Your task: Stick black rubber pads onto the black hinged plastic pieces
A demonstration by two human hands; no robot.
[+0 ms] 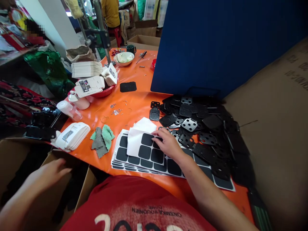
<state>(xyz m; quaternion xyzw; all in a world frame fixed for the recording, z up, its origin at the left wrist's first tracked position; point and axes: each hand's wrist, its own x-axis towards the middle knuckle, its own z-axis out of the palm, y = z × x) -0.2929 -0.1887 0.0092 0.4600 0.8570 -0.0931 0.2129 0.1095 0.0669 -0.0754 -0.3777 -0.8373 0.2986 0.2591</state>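
Observation:
My right hand point(168, 142) is at the upper edge of a small white sheet of rounded black square stickers point(144, 152), thumb and forefinger pinched at one sticker in its top row. The sheet's left part is bare white backing. It lies on a stack of larger sheets of the same stickers point(122, 154). To the left, my left hand point(51, 171) is over an open cardboard box point(83, 189) with dark pieces in it. Slightly blurred, its fingers are stretched out and I see nothing in them.
Black metal stand parts point(190, 124) are heaped to the right, beside a blue board point(204, 48) and a big carton point(276, 128). Grey and green rags point(102, 141), folded white boxes point(73, 136) and bottles point(69, 110) lie left on the orange table point(141, 106).

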